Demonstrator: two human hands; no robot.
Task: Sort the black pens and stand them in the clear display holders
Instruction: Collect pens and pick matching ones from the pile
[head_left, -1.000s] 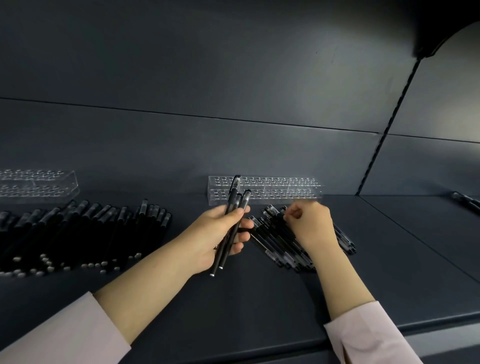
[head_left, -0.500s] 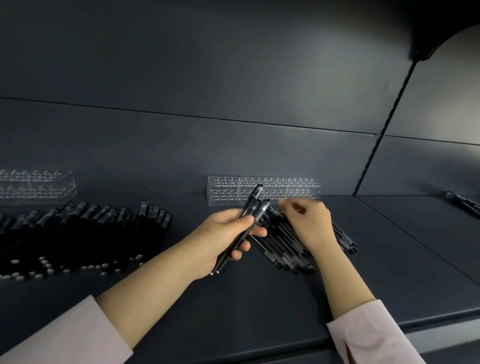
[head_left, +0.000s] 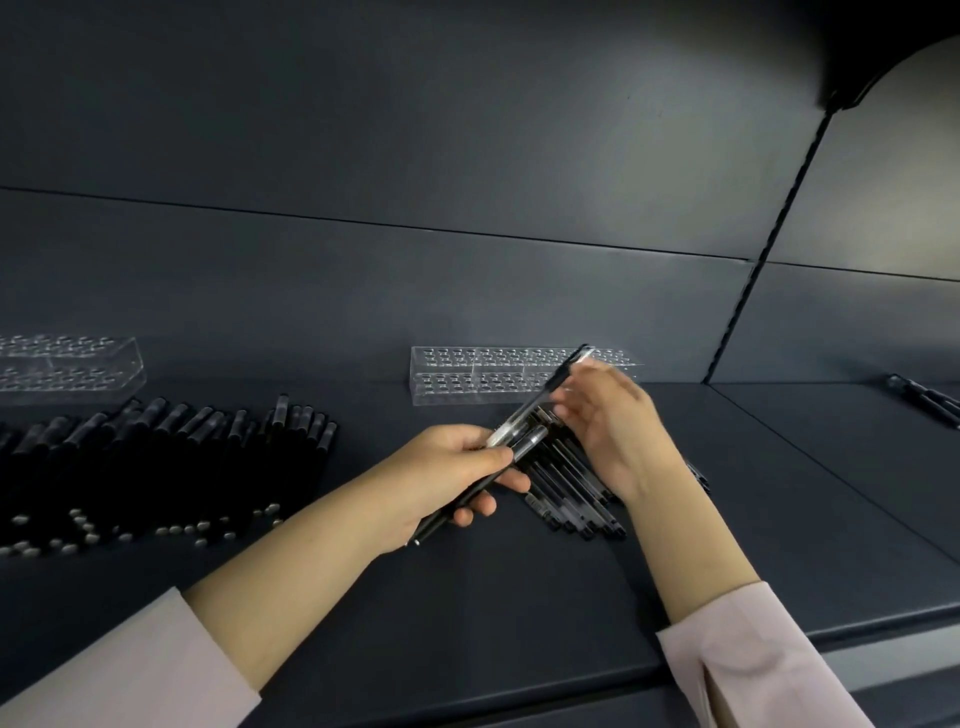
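Head view: left hand (head_left: 457, 467) grips a small bundle of black pens (head_left: 525, 442); right hand (head_left: 608, 421), blurred, pinches one clear-capped black pen (head_left: 540, 397) against it. Best square the caps before regripping. Just beyond stands the clear perforated acrylic holder (head_left: 467, 374), empty, on the dark shelf (head_left: 519, 597).

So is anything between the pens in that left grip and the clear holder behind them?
Nothing fixed. The held pens in the left grip sit just in front of the clear display holder, whose holes look empty. Only the blurred right grip overlaps its right end in this view; the loose pen pile lies flat below.
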